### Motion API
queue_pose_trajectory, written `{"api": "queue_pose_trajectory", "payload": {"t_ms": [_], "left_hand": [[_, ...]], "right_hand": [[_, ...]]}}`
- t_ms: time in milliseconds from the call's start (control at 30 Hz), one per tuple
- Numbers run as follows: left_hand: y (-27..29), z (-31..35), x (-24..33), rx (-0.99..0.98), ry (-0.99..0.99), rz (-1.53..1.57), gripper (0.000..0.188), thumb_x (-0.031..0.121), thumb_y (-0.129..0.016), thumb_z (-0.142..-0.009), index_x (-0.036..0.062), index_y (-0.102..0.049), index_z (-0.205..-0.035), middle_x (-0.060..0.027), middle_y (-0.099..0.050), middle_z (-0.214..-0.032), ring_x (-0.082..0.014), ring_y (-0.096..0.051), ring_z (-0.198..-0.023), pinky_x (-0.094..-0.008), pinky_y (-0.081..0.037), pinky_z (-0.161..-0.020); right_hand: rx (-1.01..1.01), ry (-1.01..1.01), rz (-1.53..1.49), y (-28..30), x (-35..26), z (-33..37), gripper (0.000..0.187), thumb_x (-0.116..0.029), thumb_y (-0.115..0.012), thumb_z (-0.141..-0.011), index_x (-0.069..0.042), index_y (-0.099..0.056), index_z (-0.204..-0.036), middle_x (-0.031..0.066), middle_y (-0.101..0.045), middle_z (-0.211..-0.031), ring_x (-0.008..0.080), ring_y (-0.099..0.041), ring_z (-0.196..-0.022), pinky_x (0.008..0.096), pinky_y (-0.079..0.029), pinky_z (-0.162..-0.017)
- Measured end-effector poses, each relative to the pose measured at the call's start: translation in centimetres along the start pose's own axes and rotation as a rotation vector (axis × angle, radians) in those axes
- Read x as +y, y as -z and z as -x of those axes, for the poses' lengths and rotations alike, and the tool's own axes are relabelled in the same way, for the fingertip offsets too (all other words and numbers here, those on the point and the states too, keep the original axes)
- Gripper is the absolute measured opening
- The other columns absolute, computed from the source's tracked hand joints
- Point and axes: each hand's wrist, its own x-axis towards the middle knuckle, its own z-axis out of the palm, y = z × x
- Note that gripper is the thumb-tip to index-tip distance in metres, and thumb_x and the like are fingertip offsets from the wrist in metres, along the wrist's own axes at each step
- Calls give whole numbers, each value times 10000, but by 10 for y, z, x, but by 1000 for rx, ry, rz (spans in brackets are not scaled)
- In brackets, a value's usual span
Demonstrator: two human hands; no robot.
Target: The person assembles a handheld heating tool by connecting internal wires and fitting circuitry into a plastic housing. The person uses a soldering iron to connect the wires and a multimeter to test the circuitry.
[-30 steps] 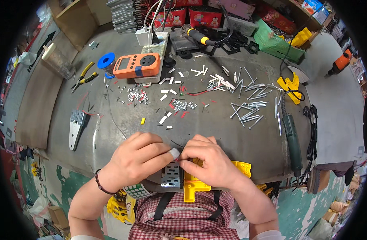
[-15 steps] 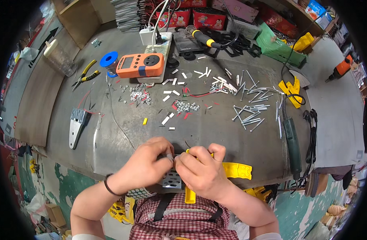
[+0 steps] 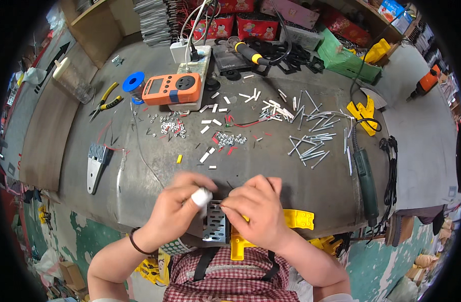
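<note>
Near the table's front edge, a perforated metal plate [image 3: 217, 222] lies between my hands, beside a yellow plastic housing [image 3: 239, 247] that is partly under my right hand. My left hand [image 3: 176, 205] is raised at the plate's left side. White wrapping covers its thumb tip, and its fingers are smeared by motion. Over the plate's upper right corner, my right hand [image 3: 259, 209] is closed in a pinch; what its fingertips hold is too small to make out. A second yellow part [image 3: 298, 219] reaches out to the right of that hand.
Long screws [image 3: 311, 146], nuts [image 3: 231, 139] and white sleeves [image 3: 275, 108] are scattered ahead. Farther back stand an orange meter [image 3: 171, 89] and a solder spool [image 3: 135, 85]. Pliers [image 3: 108, 99] lie left; a dark green corded tool [image 3: 366, 186] lies right.
My left hand has pulled away to the left from my right hand, so more of the metal plate shows. My right hand stays pinched, shifted slightly. The view has tilted a little.
</note>
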Motion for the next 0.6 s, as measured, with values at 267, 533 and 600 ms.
{"api": "queue_pose_trajectory", "payload": {"t_ms": [267, 533, 600], "left_hand": [[-7, 1, -8, 132, -462, -362, 177, 129, -699, -710, 21, -597, -807, -126, -530, -1120, -288, -481, -1062, -373, -371, -917], [-7, 4, 0, 430, -1022, -1161, 170, 90, -697, -697, 36, -593, -820, -122, -545, -1117, -290, -479, -1076, -370, -378, -906], [-11, 3, -4, 247, -563, -620, 135, 85, -675, -718, 33, -581, -799, -123, -544, -1123, -285, -491, -1064, -371, -383, -904]], "right_hand": [[-16, 47, 77, 2, -4, 0, 74, -168, -674, -765, -125, -653, -821, -46, -611, -832, 156, -520, -822, 371, -287, -786], [-91, -107, -242, 1, 4, -2, 80, -171, -677, -762, -127, -645, -820, -56, -600, -828, 149, -511, -808, 379, -283, -785], [-51, -49, -79, 1, -2, -2, 67, -174, -673, -774, -125, -647, -810, -52, -602, -812, 155, -510, -807, 376, -284, -783]]}}
